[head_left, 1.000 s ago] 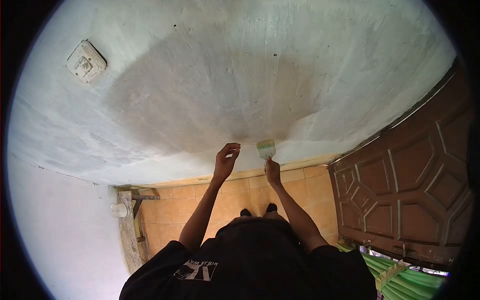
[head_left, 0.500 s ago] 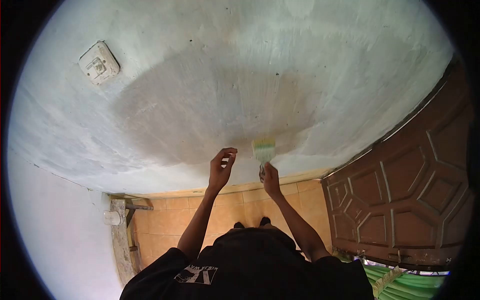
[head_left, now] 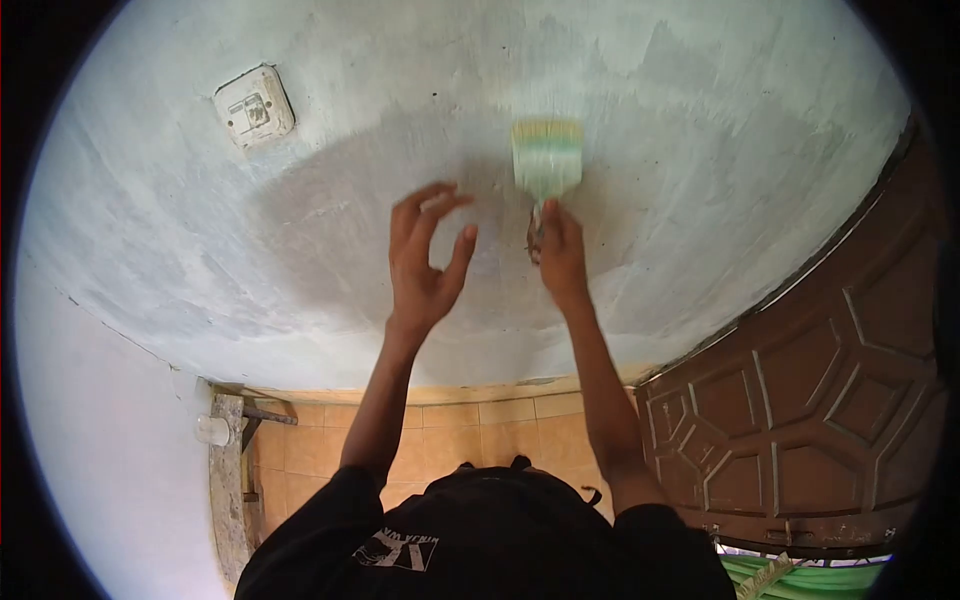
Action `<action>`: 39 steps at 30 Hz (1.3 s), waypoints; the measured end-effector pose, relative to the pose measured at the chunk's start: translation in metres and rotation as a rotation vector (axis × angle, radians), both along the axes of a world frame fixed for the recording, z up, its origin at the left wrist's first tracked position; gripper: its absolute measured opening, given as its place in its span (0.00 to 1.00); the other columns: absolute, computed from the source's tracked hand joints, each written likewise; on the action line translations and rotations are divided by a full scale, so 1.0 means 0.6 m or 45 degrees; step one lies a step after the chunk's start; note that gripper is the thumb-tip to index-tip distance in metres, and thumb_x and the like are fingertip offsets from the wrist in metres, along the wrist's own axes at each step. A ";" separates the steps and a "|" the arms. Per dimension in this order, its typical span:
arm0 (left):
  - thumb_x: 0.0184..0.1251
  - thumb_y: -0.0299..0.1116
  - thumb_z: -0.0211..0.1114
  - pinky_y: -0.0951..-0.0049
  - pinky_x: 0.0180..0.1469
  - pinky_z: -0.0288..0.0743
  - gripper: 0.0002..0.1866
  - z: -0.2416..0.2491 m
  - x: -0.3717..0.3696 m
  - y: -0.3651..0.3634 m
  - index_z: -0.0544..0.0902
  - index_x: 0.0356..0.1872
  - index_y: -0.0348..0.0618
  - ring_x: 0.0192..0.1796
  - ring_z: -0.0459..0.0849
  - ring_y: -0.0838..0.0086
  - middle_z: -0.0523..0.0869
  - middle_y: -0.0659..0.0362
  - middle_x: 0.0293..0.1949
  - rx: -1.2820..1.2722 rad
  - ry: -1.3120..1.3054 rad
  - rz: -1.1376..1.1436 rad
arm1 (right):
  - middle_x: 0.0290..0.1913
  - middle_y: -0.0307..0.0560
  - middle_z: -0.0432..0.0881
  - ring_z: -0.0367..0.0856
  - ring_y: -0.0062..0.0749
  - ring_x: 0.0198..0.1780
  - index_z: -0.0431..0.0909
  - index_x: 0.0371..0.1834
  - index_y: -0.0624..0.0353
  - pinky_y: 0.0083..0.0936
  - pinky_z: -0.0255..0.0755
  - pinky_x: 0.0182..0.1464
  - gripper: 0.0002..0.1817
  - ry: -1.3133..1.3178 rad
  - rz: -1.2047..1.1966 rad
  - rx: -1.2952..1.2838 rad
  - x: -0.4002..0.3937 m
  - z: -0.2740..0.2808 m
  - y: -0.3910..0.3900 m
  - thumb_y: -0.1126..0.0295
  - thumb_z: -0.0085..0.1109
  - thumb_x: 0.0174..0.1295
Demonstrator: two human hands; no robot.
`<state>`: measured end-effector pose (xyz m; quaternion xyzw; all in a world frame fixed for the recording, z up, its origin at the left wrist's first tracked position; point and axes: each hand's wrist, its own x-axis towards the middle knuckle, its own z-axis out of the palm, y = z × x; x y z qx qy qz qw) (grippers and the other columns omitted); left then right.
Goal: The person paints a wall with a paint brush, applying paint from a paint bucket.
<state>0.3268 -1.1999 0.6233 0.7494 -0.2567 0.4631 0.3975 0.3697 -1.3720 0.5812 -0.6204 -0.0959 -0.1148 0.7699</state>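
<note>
While your right hand (head_left: 560, 250) grips the paintbrush (head_left: 546, 160) by its handle, you have swept it up the wall (head_left: 700, 150) from near the floor line to the top edge of the darker grey patch (head_left: 360, 220), so the stroke now covers that patch's height. Your left hand (head_left: 425, 255) hangs open and empty just beside the brush, fingers loosely spread, below the switch plate (head_left: 254, 106).

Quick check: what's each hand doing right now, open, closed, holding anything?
Left hand: open, fingers spread, holding nothing, raised in front of the wall.
Right hand: closed on the paintbrush handle, bristles against the wall.
</note>
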 end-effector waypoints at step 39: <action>0.71 0.35 0.60 0.77 0.40 0.73 0.08 -0.398 -0.057 -0.019 0.81 0.45 0.44 0.47 0.81 0.80 0.85 0.65 0.42 -0.460 1.223 -0.372 | 0.15 0.32 0.58 0.57 0.18 0.17 0.62 0.19 0.55 0.20 0.54 0.21 0.28 0.485 -0.091 -0.217 -0.074 -0.695 -0.029 0.47 0.39 0.74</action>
